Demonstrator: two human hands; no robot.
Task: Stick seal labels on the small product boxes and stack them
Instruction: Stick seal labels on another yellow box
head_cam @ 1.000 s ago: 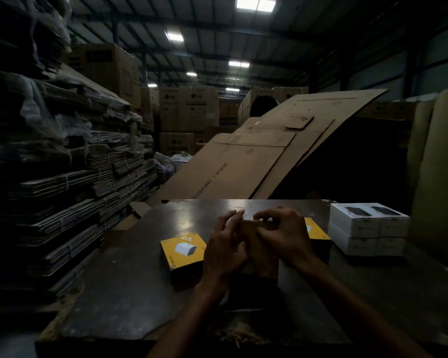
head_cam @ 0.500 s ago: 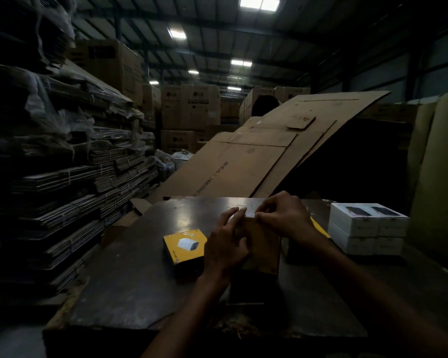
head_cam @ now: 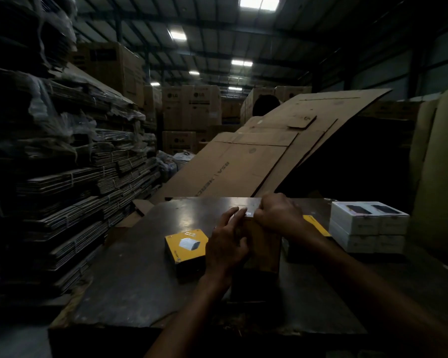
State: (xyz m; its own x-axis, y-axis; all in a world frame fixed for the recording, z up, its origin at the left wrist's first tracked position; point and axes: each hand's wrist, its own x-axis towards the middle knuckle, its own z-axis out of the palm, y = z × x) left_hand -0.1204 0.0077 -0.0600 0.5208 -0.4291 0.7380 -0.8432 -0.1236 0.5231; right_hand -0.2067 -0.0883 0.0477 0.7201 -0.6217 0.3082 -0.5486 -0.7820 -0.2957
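Observation:
A dark, brownish box (head_cam: 265,249) stands on end in the middle of the table (head_cam: 140,280). My left hand (head_cam: 226,241) rests against its left side with the fingers fairly straight, fingertips at the top edge. My right hand (head_cam: 277,215) curls over the top right corner and pinches the top edge; a small pale patch shows there. A yellow product box (head_cam: 185,245) lies flat just left of my left hand. Another yellow box (head_cam: 316,224) is partly hidden behind my right wrist. White product boxes (head_cam: 369,226) are stacked two high at the right.
Bundled flat cardboard (head_cam: 75,189) is piled high along the left. Large cardboard sheets (head_cam: 256,156) lean behind the table's far edge. Brown cartons (head_cam: 192,107) stand further back. A tan upright board (head_cam: 440,164) stands at the right.
My right hand has shifted up and to the right along the box's top edge and curled tighter. My left hand stayed on the box's left side. The view drifted slightly.

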